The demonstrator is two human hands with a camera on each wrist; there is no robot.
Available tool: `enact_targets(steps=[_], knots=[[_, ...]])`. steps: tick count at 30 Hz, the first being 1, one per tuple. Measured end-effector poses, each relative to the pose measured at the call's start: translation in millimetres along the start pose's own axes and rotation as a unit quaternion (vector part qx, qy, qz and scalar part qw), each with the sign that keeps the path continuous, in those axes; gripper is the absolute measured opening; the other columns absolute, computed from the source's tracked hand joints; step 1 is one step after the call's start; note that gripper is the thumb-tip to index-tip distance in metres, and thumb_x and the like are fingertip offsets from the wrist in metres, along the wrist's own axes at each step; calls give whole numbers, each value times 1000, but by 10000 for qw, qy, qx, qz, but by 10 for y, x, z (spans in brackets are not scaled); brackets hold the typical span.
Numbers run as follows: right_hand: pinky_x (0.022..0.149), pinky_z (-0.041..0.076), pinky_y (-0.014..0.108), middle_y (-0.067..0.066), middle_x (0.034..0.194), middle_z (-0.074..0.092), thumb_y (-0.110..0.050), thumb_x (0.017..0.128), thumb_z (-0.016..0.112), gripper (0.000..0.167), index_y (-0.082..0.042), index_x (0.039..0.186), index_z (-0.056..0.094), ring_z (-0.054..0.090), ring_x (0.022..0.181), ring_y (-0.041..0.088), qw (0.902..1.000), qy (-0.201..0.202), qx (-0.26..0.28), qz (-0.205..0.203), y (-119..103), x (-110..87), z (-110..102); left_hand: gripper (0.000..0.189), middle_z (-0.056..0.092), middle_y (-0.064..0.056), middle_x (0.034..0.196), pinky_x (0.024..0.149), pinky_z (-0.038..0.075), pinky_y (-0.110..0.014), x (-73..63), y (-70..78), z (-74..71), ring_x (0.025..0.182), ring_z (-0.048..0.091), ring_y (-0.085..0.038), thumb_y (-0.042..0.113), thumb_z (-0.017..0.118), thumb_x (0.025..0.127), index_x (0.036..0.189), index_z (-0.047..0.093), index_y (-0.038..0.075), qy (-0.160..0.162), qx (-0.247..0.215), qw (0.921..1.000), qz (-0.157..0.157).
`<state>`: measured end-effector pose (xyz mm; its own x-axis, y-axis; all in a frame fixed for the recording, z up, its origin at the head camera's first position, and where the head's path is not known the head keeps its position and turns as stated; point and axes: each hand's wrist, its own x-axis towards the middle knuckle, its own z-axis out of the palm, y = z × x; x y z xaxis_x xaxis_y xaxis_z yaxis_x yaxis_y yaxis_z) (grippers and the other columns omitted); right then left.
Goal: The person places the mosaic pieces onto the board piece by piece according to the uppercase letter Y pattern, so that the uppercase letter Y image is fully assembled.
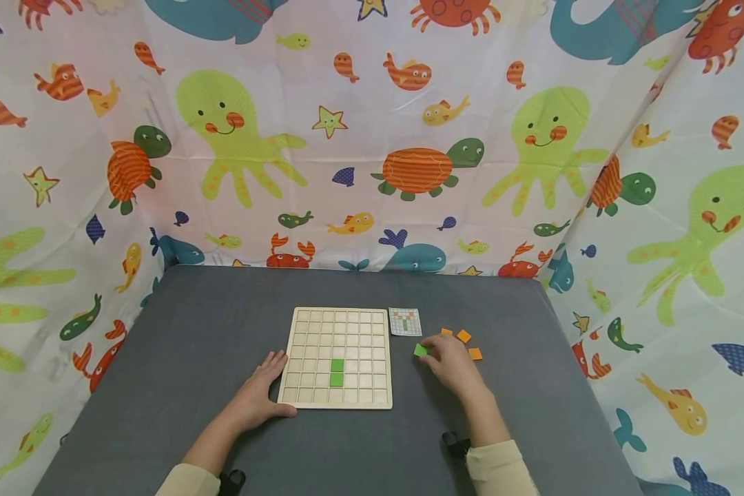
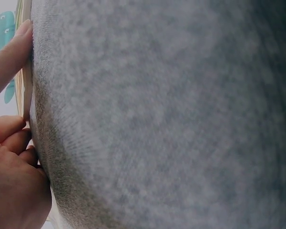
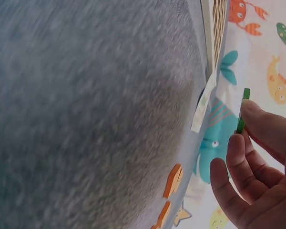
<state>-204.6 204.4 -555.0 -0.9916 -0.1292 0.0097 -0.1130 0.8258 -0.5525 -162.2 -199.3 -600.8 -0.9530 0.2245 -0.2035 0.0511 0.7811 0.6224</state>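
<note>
My left hand rests at the near left corner of a wooden grid board. Its fingers lie fairly straight along the left side, and the thumb touches the front edge. In the left wrist view, the thumb presses against the board's rim. Two green square tiles sit in the grid, one directly above the other. To the right of the board, my right hand pinches a green square tile between thumb and fingers. The right wrist view shows this tile edge-on, raised above the table.
Several orange square tiles lie just beyond and right of the right hand. A small pattern card with a coloured grid lies against the board's upper right corner. The grey table meets a sea-animal curtain behind and at both sides.
</note>
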Motion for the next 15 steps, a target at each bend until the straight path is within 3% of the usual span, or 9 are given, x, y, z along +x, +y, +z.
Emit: enact_targets(steps=[15], knots=[[71, 55, 30, 3, 102, 64, -13, 85, 82, 26, -10, 110, 76, 61, 82, 13, 9996, -171, -21, -219, -230, 72, 119, 121, 19, -13, 168, 126, 13, -57, 3, -13, 3, 157, 9, -36, 38, 94, 66, 160, 26, 5, -5, -65, 10000, -12]])
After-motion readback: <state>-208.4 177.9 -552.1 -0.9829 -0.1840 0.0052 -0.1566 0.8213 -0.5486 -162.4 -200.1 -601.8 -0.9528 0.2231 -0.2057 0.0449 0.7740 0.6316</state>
